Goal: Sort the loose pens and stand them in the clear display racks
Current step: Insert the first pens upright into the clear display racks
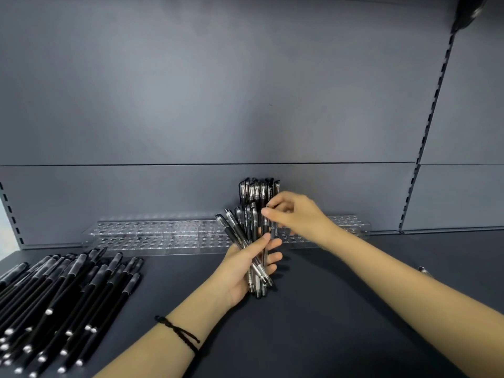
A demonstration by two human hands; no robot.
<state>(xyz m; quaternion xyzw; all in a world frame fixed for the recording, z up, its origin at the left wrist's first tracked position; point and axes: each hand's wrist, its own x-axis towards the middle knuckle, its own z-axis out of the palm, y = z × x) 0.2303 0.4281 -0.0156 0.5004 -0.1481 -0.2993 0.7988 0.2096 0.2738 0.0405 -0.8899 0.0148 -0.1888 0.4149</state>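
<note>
My left hand (245, 264) grips a fanned bundle of black capped pens (241, 230) just in front of the clear display rack (152, 236), which runs along the back of the dark shelf. My right hand (294, 214) reaches in from the right and pinches the top of one pen (273, 230) in that bundle. Behind both hands, several black pens (257, 190) stand upright in the rack's rear row. A large heap of loose black pens (62, 301) lies on the shelf at the lower left.
A grey back panel (218, 105) rises behind the rack, with a slotted upright (433, 105) at the right. A single small pen-like object (425, 271) lies at the right, partly hidden by my right forearm. A dark cord bracelet sits on my left wrist.
</note>
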